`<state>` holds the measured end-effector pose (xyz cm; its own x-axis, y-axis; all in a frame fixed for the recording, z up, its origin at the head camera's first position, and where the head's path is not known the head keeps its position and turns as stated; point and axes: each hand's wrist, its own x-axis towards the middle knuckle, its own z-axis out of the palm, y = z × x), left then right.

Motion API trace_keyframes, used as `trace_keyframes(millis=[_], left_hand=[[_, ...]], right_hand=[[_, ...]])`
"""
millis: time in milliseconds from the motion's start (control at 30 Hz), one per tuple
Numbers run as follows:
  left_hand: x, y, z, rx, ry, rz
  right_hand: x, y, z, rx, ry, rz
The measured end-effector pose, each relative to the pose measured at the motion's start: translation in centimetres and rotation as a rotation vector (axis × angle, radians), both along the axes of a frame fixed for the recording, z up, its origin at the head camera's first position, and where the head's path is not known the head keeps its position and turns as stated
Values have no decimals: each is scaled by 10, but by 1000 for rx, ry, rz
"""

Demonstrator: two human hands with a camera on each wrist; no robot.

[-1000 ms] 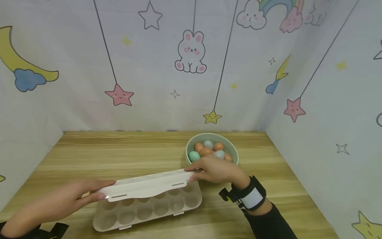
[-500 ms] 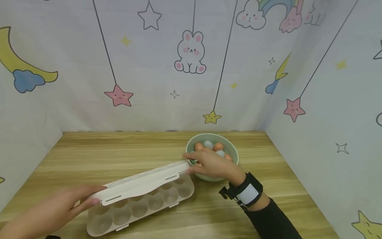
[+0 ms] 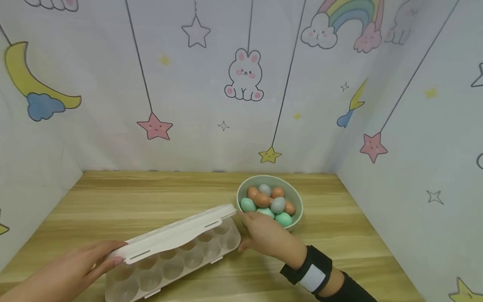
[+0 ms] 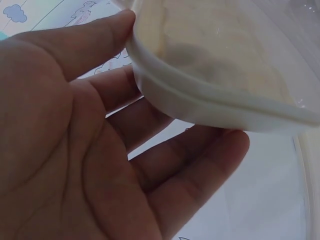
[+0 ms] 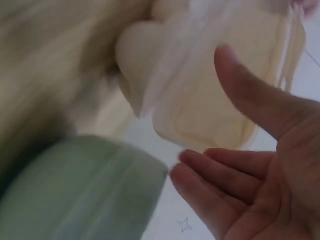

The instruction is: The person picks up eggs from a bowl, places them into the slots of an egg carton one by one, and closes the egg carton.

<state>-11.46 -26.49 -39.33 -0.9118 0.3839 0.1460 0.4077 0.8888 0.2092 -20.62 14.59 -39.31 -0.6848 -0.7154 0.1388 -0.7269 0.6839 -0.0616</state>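
A long off-white egg box stands at front left in the head view, its lid (image 3: 177,233) raised partway over the cupped tray (image 3: 174,270). My left hand (image 3: 69,270) pinches the lid's left end between thumb and fingers; the left wrist view shows its fingertips at the lid's rim (image 4: 200,105). Beside the right end is my right hand (image 3: 269,235), thumb and fingers spread apart. In the right wrist view, those fingers are near the lid's end and hold nothing. Close behind this hand sits a pale green bowl (image 3: 291,191) of brown, grey and green eggs (image 3: 263,200).
The wooden table (image 3: 151,193) is bordered at the back and sides by white cloth walls (image 3: 188,92) printed with stars, clouds and a rabbit. The bowl stands close to the box's right end. A black strap (image 3: 313,270) is around the right wrist.
My right hand has let go of the lid's right corner and dropped beside it. The box has shifted left and nearer, its right end turned farther back. The left hand keeps its hold.
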Motion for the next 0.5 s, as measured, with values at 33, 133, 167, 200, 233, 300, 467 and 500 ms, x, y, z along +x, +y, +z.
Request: trace_keyframes(millis=[33,133,167,200,233,300,467,500], left_hand=[[0,0,0,-1,-1,7],[1,-1,0,0,13,21],[2,-1,1,2,17,25],[2,-1,1,8,14,30],[2,-1,1,13,16,35],[2,-1,2,24,3,45],[1,-1,5,35,-66,61],[1,-1,5,36,-70,64]], right_hand=[[2,-3,-4,14,52,21],[7,-13,-15,67,202,132],[8,-15,-19,91,243,172],[8,-18,-23,111,275,211],[8,-21,-26,127,300,243],[7,-26,-30,151,335,283],[-2,-38,-34,210,392,267],[-4,-41,-35,234,410,255]])
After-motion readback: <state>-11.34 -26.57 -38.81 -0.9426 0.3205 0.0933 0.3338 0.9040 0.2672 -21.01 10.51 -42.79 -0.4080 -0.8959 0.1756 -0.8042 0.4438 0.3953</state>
